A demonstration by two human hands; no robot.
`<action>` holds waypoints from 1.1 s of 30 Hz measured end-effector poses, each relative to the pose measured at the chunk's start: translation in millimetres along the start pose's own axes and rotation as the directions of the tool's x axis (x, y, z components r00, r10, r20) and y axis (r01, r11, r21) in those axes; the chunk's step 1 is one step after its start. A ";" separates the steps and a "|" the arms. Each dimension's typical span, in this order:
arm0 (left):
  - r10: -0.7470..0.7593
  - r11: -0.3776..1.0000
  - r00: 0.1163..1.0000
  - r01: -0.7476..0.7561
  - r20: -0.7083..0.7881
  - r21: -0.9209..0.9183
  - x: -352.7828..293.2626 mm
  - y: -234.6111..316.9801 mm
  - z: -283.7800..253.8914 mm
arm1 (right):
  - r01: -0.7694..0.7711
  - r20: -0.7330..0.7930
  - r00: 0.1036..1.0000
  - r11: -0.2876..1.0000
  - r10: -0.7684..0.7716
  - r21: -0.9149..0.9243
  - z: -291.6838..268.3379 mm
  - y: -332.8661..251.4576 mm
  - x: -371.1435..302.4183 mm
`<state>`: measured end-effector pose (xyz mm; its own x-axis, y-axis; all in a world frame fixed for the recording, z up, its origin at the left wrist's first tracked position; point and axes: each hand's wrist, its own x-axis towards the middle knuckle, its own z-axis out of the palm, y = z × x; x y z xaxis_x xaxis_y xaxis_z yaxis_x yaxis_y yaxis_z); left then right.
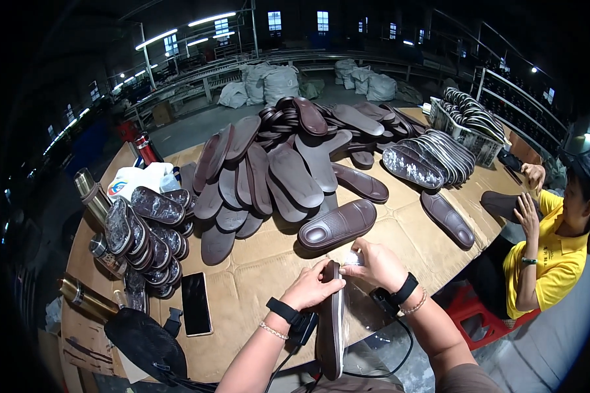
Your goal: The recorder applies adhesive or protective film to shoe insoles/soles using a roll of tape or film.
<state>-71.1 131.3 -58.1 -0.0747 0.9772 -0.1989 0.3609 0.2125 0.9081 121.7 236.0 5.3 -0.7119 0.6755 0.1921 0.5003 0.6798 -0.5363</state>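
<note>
My left hand (308, 287) is closed on the upper end of a dark brown shoe sole (333, 331) with a pale edge stripe. The sole stands on its side, its long end pointing toward me. Right beside it, my right hand (384, 263) pinches a small shiny whitish piece (353, 258) that looks like crumpled clear plastic. Its fingertips are close to the sole's upper end; whether they touch it, I cannot tell. Just beyond my hands lies a brown footbed with a textured top (337, 224). Another footbed (448, 219) rests farther right.
A large heap of brown soles (295, 173) covers the table's far middle. Film-wrapped soles (157, 205) are stacked at left near a phone (196, 304), flasks (88, 298) and a black bag (145, 344). More soles (432, 159) and a crate (475, 142) stand right, by a co-worker (544, 262).
</note>
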 end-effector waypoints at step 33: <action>0.547 0.833 0.830 -0.525 -0.113 0.175 -130.6 129.2 -65.3 | 0.403 -0.174 0.910 0.901 -0.376 0.161 -73.9 -116.4 -48.2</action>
<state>-75.4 31.4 109.3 0.0305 0.9272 0.3732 0.5023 -0.3371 0.7963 134.2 145.5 119.2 -0.7502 0.4088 0.5196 0.0843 0.8386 -0.5381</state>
